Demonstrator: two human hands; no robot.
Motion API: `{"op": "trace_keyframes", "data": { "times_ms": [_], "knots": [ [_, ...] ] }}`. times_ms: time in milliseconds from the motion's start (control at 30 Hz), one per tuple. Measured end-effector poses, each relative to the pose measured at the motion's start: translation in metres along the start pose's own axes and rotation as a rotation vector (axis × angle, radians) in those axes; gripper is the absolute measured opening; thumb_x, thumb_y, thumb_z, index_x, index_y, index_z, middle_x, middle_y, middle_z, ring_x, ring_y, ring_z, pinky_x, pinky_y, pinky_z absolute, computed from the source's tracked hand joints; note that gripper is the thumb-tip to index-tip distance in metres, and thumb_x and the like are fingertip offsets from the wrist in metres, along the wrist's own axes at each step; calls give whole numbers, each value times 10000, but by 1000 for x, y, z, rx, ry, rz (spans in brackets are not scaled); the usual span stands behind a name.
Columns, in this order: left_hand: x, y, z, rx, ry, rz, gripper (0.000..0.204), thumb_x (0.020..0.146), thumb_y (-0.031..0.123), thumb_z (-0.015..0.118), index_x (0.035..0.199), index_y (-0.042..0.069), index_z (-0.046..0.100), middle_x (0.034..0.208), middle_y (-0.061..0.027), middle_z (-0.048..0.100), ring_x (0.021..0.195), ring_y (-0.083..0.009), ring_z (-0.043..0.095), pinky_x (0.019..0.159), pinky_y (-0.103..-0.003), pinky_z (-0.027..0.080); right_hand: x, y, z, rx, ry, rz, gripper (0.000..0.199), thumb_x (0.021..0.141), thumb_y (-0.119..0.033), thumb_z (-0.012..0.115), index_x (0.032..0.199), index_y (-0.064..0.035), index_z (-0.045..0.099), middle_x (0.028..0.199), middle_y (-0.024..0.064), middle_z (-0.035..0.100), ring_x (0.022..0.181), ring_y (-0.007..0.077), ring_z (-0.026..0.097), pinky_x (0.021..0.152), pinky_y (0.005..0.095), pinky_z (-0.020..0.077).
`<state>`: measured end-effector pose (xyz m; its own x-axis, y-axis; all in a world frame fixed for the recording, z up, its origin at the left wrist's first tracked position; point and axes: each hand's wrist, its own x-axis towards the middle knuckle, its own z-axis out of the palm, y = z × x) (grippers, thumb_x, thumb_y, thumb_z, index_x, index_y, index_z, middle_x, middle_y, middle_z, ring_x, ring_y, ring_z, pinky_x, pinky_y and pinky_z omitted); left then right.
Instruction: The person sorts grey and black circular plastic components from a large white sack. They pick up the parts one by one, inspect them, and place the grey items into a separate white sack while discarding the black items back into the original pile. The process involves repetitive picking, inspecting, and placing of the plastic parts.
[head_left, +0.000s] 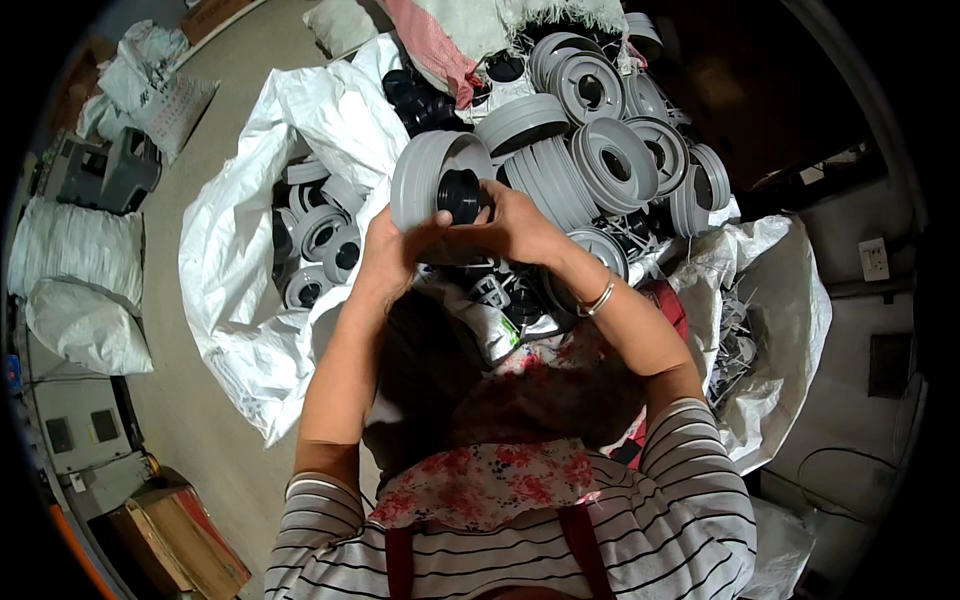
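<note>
In front of me I hold a wide grey plastic ring-shaped part (pixel 413 178), tilted so that its hollow side faces right. My left hand (pixel 395 248) is closed on its lower edge, with the thumb near the front. A small round black plastic piece (pixel 459 196) sits at the opening of the grey part. My right hand (pixel 512 226) is closed around the black piece from the right side, some of its fingers hidden behind it. Whether the black piece is seated in the grey part I cannot tell.
Beyond my hands lies a heap of similar grey parts (pixel 545 180), with loose black pieces (pixel 415 100) beside it. A white woven sack (pixel 235 300) at left holds grey parts with black centres. Another sack (pixel 790 300) at right contains small grey scraps. Cardboard (pixel 185 540) stands at lower left.
</note>
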<state>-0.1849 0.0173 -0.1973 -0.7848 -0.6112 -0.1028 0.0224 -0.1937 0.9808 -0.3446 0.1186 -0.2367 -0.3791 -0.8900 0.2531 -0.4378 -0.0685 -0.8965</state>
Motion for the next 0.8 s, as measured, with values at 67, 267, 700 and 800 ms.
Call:
{"op": "trace_keyframes", "data": {
  "times_ms": [67, 267, 700, 800],
  "knots": [
    [-7, 9, 0, 4, -29, -1, 293, 834, 203, 697, 1022, -4, 610, 819, -24, 616, 731, -107, 574, 656, -251, 470, 6, -23, -14, 227, -219, 640, 676, 811, -568, 648, 751, 104, 610, 532, 118, 581, 378, 177, 543, 363, 294, 433],
    [-2, 5, -4, 122, -53, 9, 251, 855, 162, 676, 1011, -22, 607, 842, -51, 627, 738, -121, 587, 643, -261, 476, 10, -6, -4, -88, -97, 75, 760, 808, -561, 617, 1075, 142, 506, 783, 245, 647, 677, 304, 654, 589, 349, 534],
    [6, 11, -30, 557, 344, 441, 790, 707, 199, 781, 1332, -97, 398, 1214, -276, 542, 1115, -341, 554, 938, -404, 439, 46, -17, -18, -524, -50, -28, 578, 824, -376, 674, 1244, -21, 495, 1165, 191, 570, 1114, 301, 542, 946, 423, 440],
    [20, -6, -41, 865, 798, 500, 837, 758, 288, 748, 1362, -121, 338, 1336, -333, 418, 1286, -382, 396, 1084, -359, 283, 94, 15, -58, -1232, -11, -219, 784, 707, -211, 759, 1374, -73, 371, 1395, 154, 437, 1316, 312, 370, 1096, 459, 272]
  ]
}}
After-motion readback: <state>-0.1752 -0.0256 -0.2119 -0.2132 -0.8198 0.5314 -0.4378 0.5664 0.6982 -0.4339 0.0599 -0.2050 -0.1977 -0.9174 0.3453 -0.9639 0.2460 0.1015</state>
